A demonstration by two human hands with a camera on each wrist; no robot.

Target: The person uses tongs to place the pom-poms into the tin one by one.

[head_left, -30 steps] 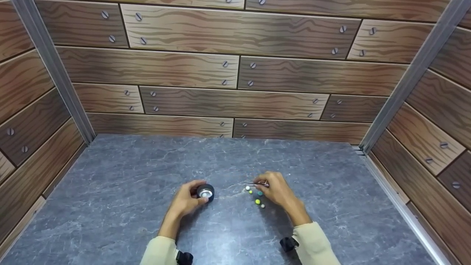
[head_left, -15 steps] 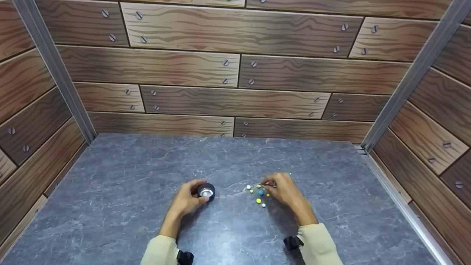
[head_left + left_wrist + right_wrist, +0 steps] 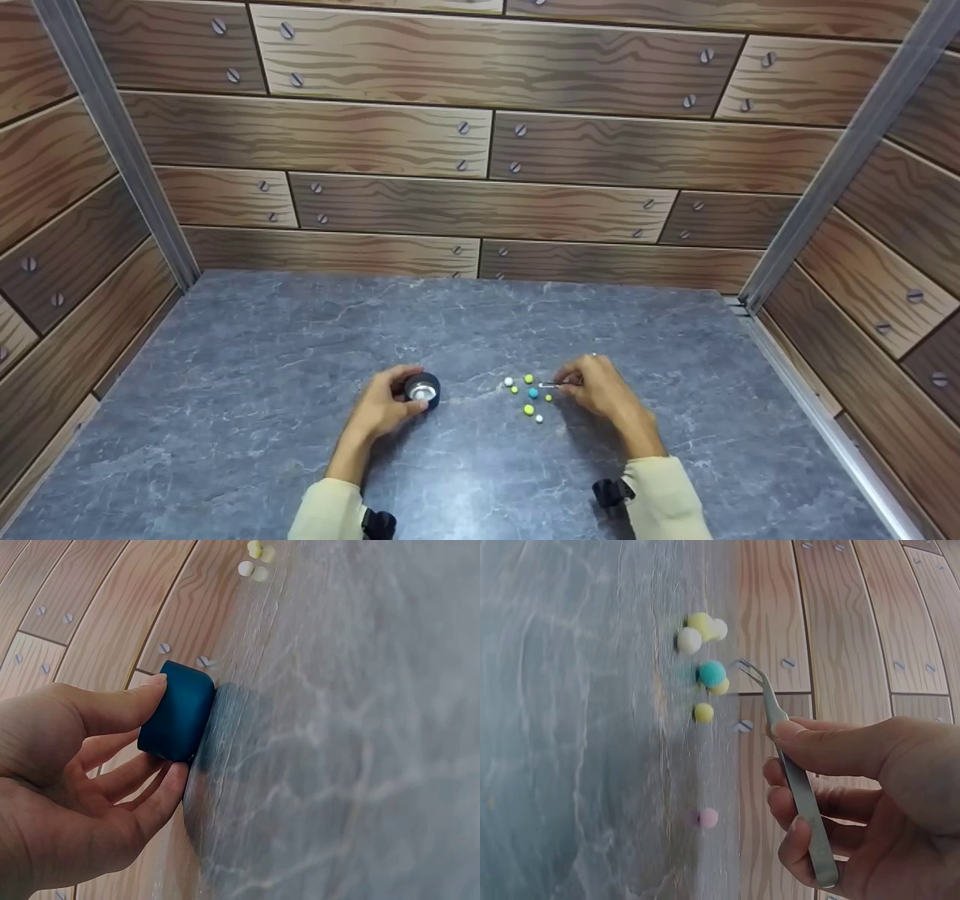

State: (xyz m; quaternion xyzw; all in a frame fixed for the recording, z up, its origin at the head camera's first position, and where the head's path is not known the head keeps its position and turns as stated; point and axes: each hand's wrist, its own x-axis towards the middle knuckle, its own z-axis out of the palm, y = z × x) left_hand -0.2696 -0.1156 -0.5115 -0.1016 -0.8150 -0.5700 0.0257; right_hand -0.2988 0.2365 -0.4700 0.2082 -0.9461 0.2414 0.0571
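My left hand [image 3: 381, 405] grips a small dark round cup [image 3: 412, 383] on the table, thumb on its near side. A shiny metal inside shows from above; in the left wrist view its outer wall [image 3: 180, 714] looks dark blue. My right hand [image 3: 602, 386] pinches metal tweezers [image 3: 801, 791] with bent tips, slightly apart with nothing between them. The tips hover near a group of small balls: a teal ball [image 3: 712, 673], white ones such as this white ball [image 3: 688, 640], and several yellow ones, including a small yellow ball [image 3: 703, 712].
A pink ball [image 3: 707, 817] lies apart from the group in the right wrist view. The grey marbled table [image 3: 315, 322] meets a wood-patterned back wall [image 3: 375, 202]. Similar side walls stand left and right, with metal posts [image 3: 840, 150] at the corners.
My right hand has moved rightward with the tweezers, whose tips have left the yellow ball by the far white one. More balls now show uncovered. My left hand keeps holding the cup in place.
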